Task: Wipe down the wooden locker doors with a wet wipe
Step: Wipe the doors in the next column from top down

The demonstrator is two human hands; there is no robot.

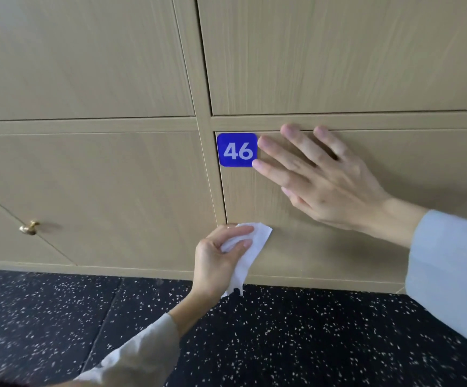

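Pale wooden locker doors (pixel 338 247) fill the wall above a black speckled floor (pixel 282 344). The right hand (pixel 330 182) lies flat, fingers spread, on door 46 beside its blue number plate (pixel 237 149). Lower down, the left hand (pixel 215 261) pinches a white wet wipe (pixel 250 252) against that door's left edge. A brass knob (pixel 29 227) sits far left.

The left hand (pixel 221 258) pinches a white wet wipe (pixel 250 252) against the lower left corner of the wooden locker door (pixel 324 261). The right hand (pixel 321 177) lies flat on that door, fingers (pixel 277 152) straight, tips beside the blue "46" plate (pixel 237 149). A brass knob (pixel 29 228) shows at left, above the speckled floor (pixel 282 344).
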